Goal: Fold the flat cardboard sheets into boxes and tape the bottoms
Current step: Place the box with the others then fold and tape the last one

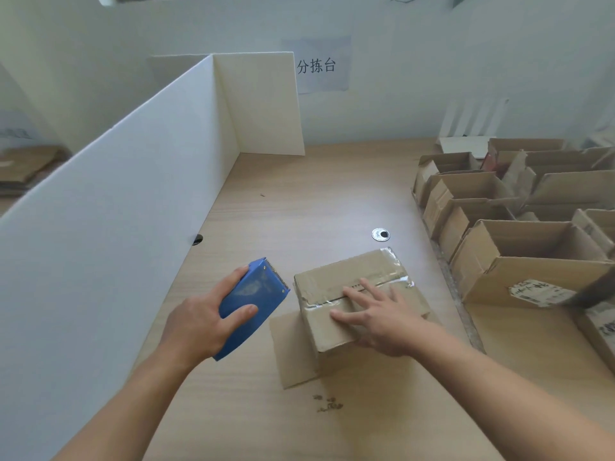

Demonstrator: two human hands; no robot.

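The left hand (199, 322) grips the blue tape dispenser (251, 306) just beside the box (336, 277); the right hand (376, 316) presses flat on its taped seam; open boxes (519, 241) crowd the table's (299, 201) right edge, bare wood beyond.

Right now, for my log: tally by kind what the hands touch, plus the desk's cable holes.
dispenser: 1
box: 1
cable holes: 2
Total: 4

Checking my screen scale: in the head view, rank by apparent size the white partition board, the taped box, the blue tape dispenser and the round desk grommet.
Largest to smallest:
1. white partition board
2. taped box
3. blue tape dispenser
4. desk grommet
The grommet lies farther off, which shrinks it somewhat.
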